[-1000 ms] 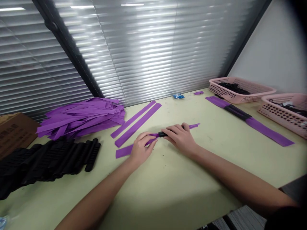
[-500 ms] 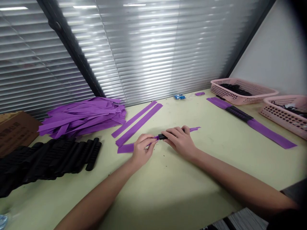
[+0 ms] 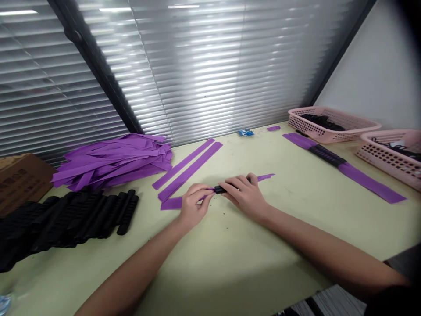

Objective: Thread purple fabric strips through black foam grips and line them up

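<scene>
My left hand (image 3: 194, 205) pinches a purple strip (image 3: 171, 203) near the middle of the table, beside the end of a black sleeve (image 3: 219, 189). My right hand (image 3: 245, 193) is wrapped over that sleeve and hides most of it. The strip's narrow far end sticks out to the right, past my right fingers. Two flat purple strips (image 3: 190, 170) lie just behind my left hand. At the right, a finished-looking piece, a purple strip through a ribbed black sleeve (image 3: 327, 156), rests on the table.
A heap of purple strips (image 3: 115, 160) lies at the back left, with many black sleeves (image 3: 72, 219) in front and a cardboard box (image 3: 24, 180) beside. Pink baskets (image 3: 348, 131) holding black items stand at the right. A blue packet (image 3: 246, 132) lies near the blinds.
Both hands have shifted very slightly left with the sleeve and strip. A little more of the sleeve shows beside my right fingers.
</scene>
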`<state>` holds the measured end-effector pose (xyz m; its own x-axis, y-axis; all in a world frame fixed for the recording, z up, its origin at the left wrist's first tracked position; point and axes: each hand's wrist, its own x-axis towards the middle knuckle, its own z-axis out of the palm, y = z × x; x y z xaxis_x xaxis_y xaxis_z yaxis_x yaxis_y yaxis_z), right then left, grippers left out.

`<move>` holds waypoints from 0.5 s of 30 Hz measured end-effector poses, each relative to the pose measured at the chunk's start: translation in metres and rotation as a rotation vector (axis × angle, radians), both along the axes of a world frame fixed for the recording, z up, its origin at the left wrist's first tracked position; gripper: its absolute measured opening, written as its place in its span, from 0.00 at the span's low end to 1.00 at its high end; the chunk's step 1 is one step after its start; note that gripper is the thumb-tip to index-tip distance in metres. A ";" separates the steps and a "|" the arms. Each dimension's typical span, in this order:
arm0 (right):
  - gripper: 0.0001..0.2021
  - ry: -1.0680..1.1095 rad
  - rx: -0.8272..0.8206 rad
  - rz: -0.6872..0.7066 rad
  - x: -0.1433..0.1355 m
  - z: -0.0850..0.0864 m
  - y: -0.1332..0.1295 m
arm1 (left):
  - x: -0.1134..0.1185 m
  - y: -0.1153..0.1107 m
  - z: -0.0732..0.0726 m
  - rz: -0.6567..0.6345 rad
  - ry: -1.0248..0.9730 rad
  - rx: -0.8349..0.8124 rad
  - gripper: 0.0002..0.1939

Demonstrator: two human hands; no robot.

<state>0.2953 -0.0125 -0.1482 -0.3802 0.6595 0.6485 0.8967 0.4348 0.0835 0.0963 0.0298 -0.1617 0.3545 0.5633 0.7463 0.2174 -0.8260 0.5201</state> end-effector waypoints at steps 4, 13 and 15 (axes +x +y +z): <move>0.09 -0.003 0.010 0.017 -0.001 -0.002 0.000 | 0.001 -0.001 0.001 -0.020 0.019 0.010 0.05; 0.09 -0.028 0.023 0.009 0.009 0.001 0.006 | 0.000 0.007 0.005 -0.019 0.127 -0.082 0.05; 0.09 -0.029 0.026 0.012 0.012 0.001 0.008 | -0.001 0.007 0.006 -0.027 0.135 -0.106 0.05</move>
